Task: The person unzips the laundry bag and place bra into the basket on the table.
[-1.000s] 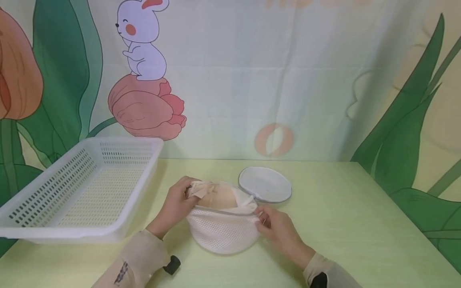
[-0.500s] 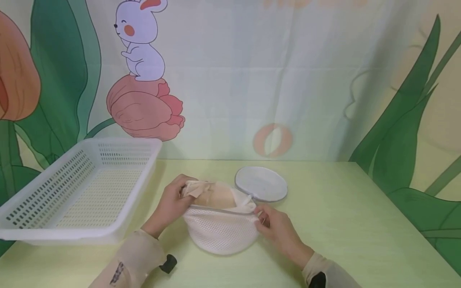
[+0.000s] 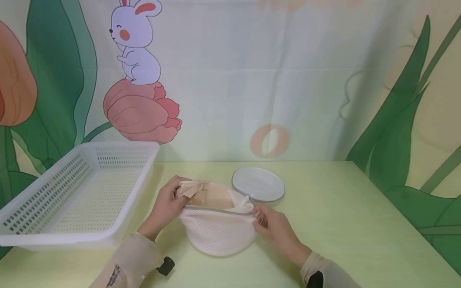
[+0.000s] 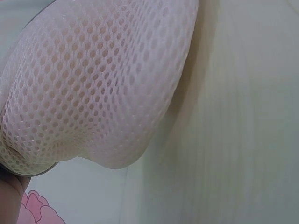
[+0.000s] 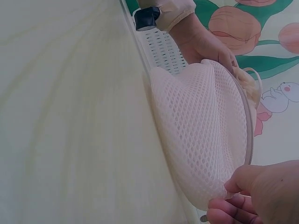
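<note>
A pale mesh laundry bag (image 3: 217, 232) with a grey zipper edge stands on the table, its mouth open. Inside it lies a folded beige garment (image 3: 216, 198), with thin straps or ties at its left; its exact kind is unclear. My left hand (image 3: 166, 206) grips the bag's left rim together with a bit of beige cloth. At the opposite end, my right hand (image 3: 276, 229) pinches the rim near the zipper between thumb and fingers. Mesh fills most of the left wrist view. In the right wrist view, both hands hold the bag (image 5: 201, 126) by its two ends.
Behind the bag, a round whitish flap (image 3: 258, 185) with a grey rim lies flat and meets the bag's right corner. To the left stands a white perforated plastic basket (image 3: 140, 188). A printed cloth backdrop (image 3: 223, 88) rises at the table's far edge.
The head view has shifted slightly, so everything sits a little further left in it. Both hands keep their hold on the laundry bag, nearly unmoved.
</note>
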A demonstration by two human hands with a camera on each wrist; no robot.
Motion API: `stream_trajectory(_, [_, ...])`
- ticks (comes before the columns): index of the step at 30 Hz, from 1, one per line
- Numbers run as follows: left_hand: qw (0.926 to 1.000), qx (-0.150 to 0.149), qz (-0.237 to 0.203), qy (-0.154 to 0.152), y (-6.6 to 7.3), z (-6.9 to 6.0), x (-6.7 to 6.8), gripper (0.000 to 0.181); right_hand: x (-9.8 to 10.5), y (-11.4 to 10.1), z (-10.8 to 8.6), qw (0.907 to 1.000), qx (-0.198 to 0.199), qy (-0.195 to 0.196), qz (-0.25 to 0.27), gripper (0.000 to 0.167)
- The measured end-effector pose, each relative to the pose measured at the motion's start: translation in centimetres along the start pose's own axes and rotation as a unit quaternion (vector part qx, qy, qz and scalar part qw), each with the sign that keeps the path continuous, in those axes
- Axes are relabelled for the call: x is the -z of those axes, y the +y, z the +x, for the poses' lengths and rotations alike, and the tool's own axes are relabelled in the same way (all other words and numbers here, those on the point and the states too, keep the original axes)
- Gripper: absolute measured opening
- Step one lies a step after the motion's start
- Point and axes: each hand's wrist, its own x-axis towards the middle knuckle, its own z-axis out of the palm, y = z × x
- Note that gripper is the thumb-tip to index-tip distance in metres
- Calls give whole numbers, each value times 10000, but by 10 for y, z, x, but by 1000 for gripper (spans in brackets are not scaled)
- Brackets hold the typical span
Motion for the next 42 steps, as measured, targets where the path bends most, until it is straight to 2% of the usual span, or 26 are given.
stream_trajectory(16, [9988,281,-42,407,-3,-2,1,27,-1,-1,0,10000,40,-54,42,22])
stream_trajectory(18, [9986,288,-146,412,-3,-2,1,26,-1,-1,0,10000,45,-60,21,22])
stream_trajectory(25, [9919,428,-1025,620,-1,1,6,27,-1,0,0,9999,-93,-37,-95,22])
stream_trajectory(30, [9915,294,-1128,571,1,1,7,26,0,1,0,9997,-223,-74,-111,23])
stream_trajectory(35, [9904,316,-1214,585,4,2,8,27,-1,1,1,9997,-205,-104,-100,22])
stream_trajectory(42, [9891,461,-1100,861,11,3,10,28,-1,2,1,9999,-109,-108,-65,22])
